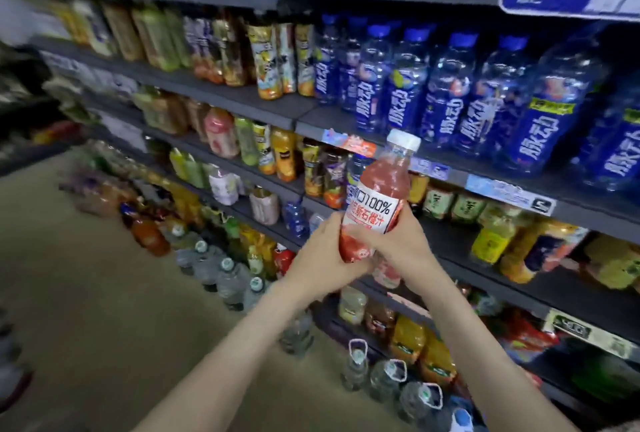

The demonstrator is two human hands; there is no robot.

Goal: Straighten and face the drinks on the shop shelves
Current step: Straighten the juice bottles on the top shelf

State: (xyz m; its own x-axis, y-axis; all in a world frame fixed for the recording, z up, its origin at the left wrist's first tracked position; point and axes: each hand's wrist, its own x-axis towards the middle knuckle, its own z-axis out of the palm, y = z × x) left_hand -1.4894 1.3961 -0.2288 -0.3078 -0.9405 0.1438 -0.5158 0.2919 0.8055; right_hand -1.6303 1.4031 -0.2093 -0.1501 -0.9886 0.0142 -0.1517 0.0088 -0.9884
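I hold a pink juice bottle (379,189) with a white cap and a white label upright in front of the shelves. My left hand (320,255) grips its lower left side and base. My right hand (394,244) wraps round its lower right side, thumb across the front. Behind and below the bottle, another pink bottle (386,272) stands on the dark shelf (450,241). Blue-labelled water bottles (440,92) fill the shelf above.
Rows of juice and tea bottles (277,151) run along the shelves to the left. Large water jugs (356,369) stand on the floor in front of the bottom shelf. Price tags (509,194) line the shelf edges. The beige floor (86,293) lies to the left.
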